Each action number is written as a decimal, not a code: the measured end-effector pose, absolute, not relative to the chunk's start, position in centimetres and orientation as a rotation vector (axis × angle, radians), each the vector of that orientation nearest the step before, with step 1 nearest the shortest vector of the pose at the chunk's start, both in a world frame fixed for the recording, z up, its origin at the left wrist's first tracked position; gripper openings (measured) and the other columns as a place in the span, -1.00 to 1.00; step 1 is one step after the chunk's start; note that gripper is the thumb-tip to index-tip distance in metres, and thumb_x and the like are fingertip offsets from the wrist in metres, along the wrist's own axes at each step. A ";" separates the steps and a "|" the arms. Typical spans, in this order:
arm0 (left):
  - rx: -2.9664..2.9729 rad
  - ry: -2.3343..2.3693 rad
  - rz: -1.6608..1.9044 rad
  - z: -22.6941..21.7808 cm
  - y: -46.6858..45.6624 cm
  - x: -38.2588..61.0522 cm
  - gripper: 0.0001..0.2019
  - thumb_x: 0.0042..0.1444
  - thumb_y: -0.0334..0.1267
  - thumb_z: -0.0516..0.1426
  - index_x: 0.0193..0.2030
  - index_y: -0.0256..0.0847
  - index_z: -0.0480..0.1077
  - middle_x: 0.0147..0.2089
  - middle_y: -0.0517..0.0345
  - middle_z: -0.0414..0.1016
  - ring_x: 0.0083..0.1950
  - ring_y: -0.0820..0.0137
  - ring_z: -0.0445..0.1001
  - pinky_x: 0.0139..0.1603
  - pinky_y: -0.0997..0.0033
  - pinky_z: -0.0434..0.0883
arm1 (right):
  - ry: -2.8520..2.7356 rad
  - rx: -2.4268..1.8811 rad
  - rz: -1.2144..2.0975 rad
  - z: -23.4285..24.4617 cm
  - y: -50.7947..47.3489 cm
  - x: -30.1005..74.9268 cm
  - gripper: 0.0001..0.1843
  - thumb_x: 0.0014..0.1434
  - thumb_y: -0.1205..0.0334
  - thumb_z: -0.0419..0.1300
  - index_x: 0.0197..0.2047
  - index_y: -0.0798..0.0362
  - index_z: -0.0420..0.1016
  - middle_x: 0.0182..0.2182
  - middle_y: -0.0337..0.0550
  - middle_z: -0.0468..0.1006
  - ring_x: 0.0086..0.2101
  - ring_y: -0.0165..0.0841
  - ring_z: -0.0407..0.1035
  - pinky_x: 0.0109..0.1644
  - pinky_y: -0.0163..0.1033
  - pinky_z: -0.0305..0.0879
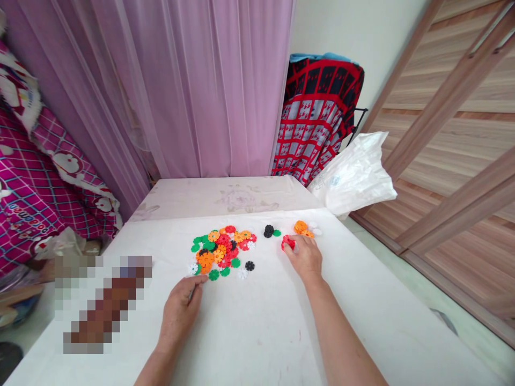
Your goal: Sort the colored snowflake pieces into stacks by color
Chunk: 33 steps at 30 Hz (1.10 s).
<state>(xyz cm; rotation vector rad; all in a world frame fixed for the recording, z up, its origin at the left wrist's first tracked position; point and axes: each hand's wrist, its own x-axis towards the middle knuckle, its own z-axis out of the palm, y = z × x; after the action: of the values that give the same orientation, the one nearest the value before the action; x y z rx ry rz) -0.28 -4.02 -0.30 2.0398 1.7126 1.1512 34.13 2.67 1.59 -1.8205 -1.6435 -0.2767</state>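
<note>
On the white-covered table lies a loose pile of plastic snowflake discs [219, 253] in green, orange, red, black and white. At its near left edge is my left hand [183, 303]. Its index finger stretches towards a green disc [213, 275], with the thumb apart from it and nothing visible held. My right hand [306, 259] is to the right, its fingers closed around red snowflake discs [287, 243] at the tabletop. How many it grips is hidden. Small groups sit nearby: black discs [269, 231], a green disc [277, 233], orange discs [300, 227] and white discs [316, 230].
A white plastic bag [356, 174] hangs at the table's back right corner. Behind the table [257, 332] are a purple curtain [209, 86] and a red-and-black patterned cloth [309, 112]. Wooden wardrobe doors [454, 155] stand on the right. A blurred-out patch covers the table's left side.
</note>
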 end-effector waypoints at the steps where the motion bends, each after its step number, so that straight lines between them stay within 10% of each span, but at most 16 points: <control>1: 2.037 1.714 1.151 -0.4 -4.0 -0.3 -0.72 0.15 -0.15 -0.01 -0.19 -0.10 0.52 -0.18 0.12 0.60 -0.14 0.32 0.56 -0.06 0.28 0.48 | -1.650 -1.823 -0.294 1.5 2.7 34.2 -0.81 0.11 0.15 0.13 -0.27 0.02 0.51 -0.29 -0.10 0.52 -0.24 -0.26 0.27 -0.10 -0.22 0.18; 33: 2.003 1.710 1.175 0.1 -4.1 0.0 -0.72 0.14 -0.20 -0.02 -0.23 -0.11 0.53 -0.22 0.12 0.61 -0.17 0.31 0.57 -0.09 0.26 0.48 | -1.999 -2.136 0.223 4.3 7.1 23.4 -0.70 0.18 0.40 0.03 -0.11 0.02 0.52 -0.16 -0.07 0.55 -0.19 -0.33 0.43 -0.19 -0.30 0.23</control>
<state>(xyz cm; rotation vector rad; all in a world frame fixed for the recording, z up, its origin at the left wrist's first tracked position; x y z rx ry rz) 0.03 -4.13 0.07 2.0031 1.7098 1.1751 23.37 7.14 4.27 -2.1363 -1.9987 0.2233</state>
